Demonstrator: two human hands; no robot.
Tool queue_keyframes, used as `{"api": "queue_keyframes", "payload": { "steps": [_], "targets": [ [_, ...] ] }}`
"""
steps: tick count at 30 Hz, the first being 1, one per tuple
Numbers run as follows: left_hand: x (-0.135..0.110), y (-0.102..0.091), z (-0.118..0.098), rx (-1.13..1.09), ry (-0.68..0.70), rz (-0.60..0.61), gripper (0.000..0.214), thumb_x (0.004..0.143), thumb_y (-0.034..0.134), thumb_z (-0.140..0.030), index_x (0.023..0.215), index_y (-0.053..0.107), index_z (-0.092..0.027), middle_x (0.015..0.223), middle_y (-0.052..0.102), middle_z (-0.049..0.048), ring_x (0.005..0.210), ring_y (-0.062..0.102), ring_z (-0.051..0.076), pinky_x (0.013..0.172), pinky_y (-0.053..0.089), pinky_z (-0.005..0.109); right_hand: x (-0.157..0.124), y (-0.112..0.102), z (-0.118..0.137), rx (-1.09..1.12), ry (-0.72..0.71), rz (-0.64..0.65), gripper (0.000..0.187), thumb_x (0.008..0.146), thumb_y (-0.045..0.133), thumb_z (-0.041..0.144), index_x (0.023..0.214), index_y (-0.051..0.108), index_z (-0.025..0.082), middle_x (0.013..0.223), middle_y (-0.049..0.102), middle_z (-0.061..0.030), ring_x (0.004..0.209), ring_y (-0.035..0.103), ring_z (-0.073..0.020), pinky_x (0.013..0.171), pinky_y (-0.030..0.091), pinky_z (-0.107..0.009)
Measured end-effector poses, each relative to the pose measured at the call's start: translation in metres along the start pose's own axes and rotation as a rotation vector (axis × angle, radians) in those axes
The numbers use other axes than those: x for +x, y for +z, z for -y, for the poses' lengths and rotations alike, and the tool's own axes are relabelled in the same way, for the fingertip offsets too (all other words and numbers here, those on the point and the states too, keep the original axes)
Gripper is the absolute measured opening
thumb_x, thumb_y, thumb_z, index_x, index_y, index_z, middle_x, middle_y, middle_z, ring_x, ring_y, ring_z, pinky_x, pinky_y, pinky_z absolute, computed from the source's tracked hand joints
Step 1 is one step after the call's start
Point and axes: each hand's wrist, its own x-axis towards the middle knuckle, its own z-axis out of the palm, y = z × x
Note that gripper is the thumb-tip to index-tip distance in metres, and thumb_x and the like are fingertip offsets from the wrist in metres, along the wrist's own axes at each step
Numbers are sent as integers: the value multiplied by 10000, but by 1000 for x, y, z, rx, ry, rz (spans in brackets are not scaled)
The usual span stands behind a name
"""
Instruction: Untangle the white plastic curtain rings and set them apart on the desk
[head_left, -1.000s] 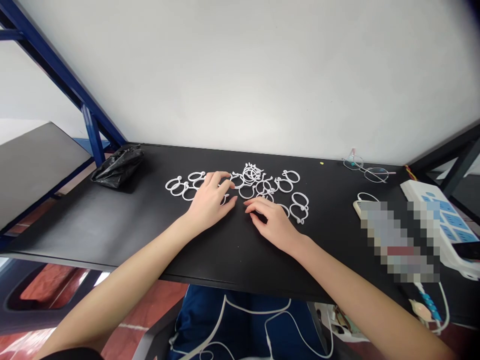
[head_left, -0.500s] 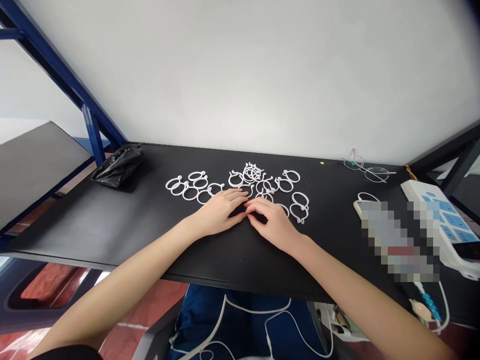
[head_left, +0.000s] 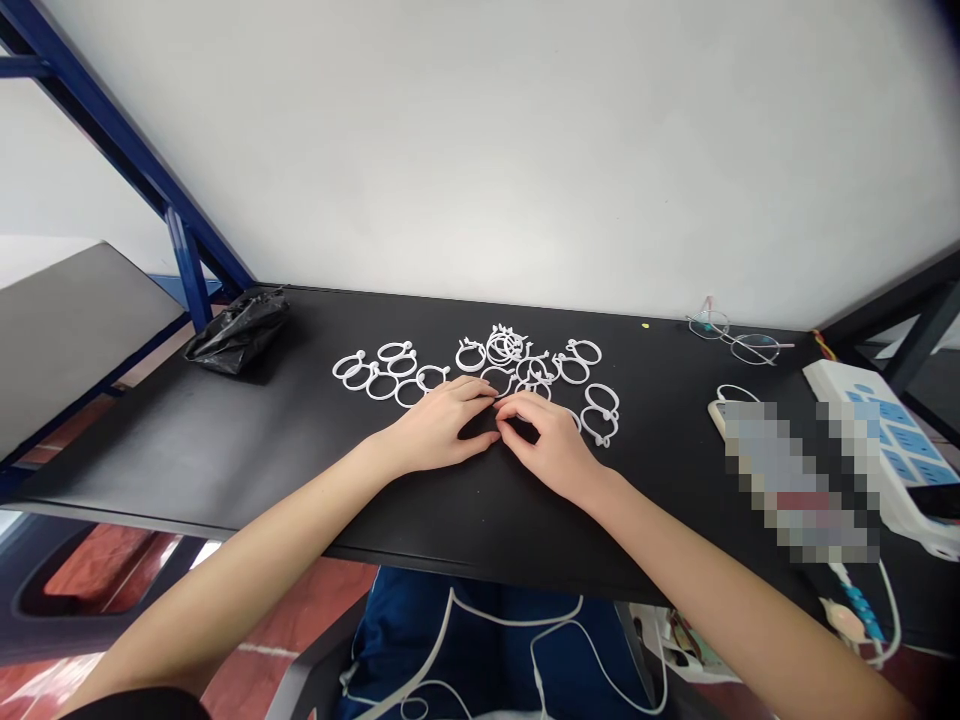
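Observation:
Several white plastic rings [head_left: 517, 362] lie scattered on a black table [head_left: 225, 440], a row of them at the left [head_left: 382, 372]. My left hand [head_left: 442, 425] rests on the table just in front of the rings, fingers bent and pointing right. My right hand [head_left: 551, 440] meets it fingertip to fingertip, fingers curled. Both hands pinch at the same spot near the front of the pile; whatever is between the fingertips is hidden.
A crumpled black plastic bag [head_left: 236, 330] sits at the table's back left. Eyeglasses [head_left: 739, 340] lie at the back right. A white power strip [head_left: 892, 440] and cables occupy the right edge. Blue metal frame bars [head_left: 180, 250] rise at left.
My left hand pulled back from the rings at the left and came toward me to meet my right hand. Both hands' fingertips have closed together.

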Motion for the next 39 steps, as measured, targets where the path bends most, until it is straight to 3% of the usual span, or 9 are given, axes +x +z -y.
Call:
{"api": "queue_keyframes", "payload": {
  "steps": [8, 13, 22, 28, 34, 39],
  "targets": [
    [-1, -2, -2, -10, 11, 19, 353, 876, 593, -350, 1186, 628, -184, 1228, 599, 114, 1149, 560, 269, 992, 488, 423, 1, 0, -2, -108, 31, -34, 143, 859, 539, 92, 832, 597, 220, 897, 686, -25, 848, 649, -202, 838, 495, -396],
    [-1, -3, -1, -23, 11, 39, 381, 873, 600, -347, 1217, 612, -186, 1279, 585, 111, 1156, 575, 266, 1001, 486, 412, 1, -1, -2, -191, -29, -3, 146, 873, 548, 105, 942, 610, 218, 1010, 695, -49, 956, 637, -233, 906, 470, -439],
    [1, -4, 3, 12, 13, 8, 285, 945, 491, -329, 1084, 686, -175, 1199, 674, 78, 1077, 651, 228, 936, 516, 353, 1, 0, -3, -202, -45, 27, 140, 860, 566, 100, 888, 628, 222, 954, 718, -42, 906, 644, -235, 890, 471, -450],
    [0, -5, 1, 36, 43, 11, 267, 950, 483, -314, 1034, 701, -185, 1158, 699, 67, 1054, 666, 219, 925, 513, 344, 1, 0, -4, -202, -35, 14, 124, 854, 584, 99, 887, 635, 207, 1072, 707, -69, 993, 645, -248, 916, 470, -456],
    [0, 3, 9, 86, 68, -40, 238, 939, 457, -175, 1006, 686, -182, 1102, 722, 61, 1050, 667, 215, 907, 495, 357, 1, 0, -6, -194, -50, 25, 151, 845, 584, 66, 860, 633, 207, 974, 733, -43, 916, 659, -228, 894, 477, -441],
    [0, 10, 18, 117, 89, -81, 246, 896, 433, -70, 919, 659, -164, 959, 724, 54, 885, 668, 196, 805, 491, 341, 1, 0, -6, -179, -49, 28, 155, 842, 587, 57, 859, 627, 206, 981, 723, -46, 923, 650, -231, 883, 479, -431]
  ]
}}
